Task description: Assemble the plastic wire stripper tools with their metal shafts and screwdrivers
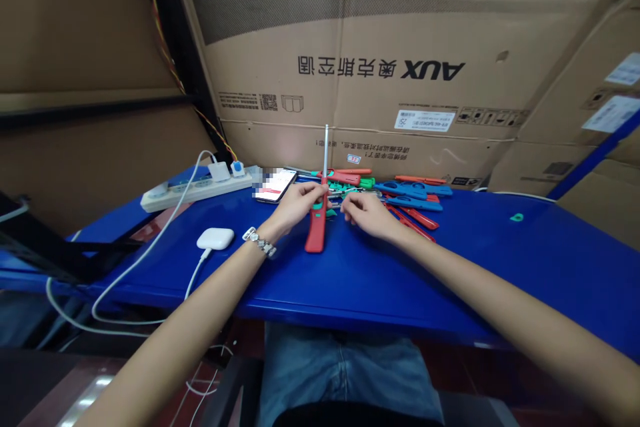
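Observation:
Upright in my left hand [299, 203] is a red gas lighter [316, 230] with a long silver nozzle pointing away from me and a green trigger part. My left thumb and fingers pinch it near the base of the nozzle. Just to its right, my right hand [367, 213] has its fingers curled together, close to some small green pieces [345, 188]. Whatever may be between those fingertips is hidden. Behind and right of my hands lies a pile of lighters, among them blue ones [413, 202] and red ones [420, 218].
A phone [276, 185] lies left of the pile, by a white power strip [200, 190] with plugs. Nearer me sits a white earbud case [215, 239] on a cable. One green piece [517, 217] lies at right on the blue table [320, 287]. Cardboard [380, 33] walls the back.

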The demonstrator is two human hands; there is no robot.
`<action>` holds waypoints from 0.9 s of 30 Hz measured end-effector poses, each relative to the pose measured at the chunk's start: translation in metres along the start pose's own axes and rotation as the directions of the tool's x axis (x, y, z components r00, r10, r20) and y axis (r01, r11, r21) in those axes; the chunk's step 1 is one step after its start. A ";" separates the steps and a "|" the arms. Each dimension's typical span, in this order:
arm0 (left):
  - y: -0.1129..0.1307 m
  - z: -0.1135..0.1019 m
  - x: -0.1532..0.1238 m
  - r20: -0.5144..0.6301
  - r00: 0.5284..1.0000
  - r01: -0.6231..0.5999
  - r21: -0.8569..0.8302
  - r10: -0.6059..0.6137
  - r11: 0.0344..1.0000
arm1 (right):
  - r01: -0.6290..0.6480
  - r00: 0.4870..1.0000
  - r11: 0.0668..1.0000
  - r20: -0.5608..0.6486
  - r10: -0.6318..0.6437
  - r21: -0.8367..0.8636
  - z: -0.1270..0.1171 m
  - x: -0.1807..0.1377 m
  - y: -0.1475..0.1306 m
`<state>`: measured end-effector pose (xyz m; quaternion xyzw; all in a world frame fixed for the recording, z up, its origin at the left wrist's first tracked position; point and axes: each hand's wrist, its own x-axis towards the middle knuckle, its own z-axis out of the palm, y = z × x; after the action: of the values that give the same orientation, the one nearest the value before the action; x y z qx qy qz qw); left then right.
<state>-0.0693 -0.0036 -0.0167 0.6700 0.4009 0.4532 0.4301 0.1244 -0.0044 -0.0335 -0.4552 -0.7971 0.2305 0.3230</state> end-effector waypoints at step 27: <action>-0.001 0.005 -0.013 0.269 0.949 -0.308 0.671 0.165 0.674 | -0.071 0.997 0.992 -0.034 0.068 -0.105 -0.033 -0.029 0.033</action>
<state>-0.0683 -0.0161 -0.0216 0.8685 0.4110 0.2526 0.1139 0.1779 -0.0117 -0.0416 -0.5026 -0.7870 0.1920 0.3020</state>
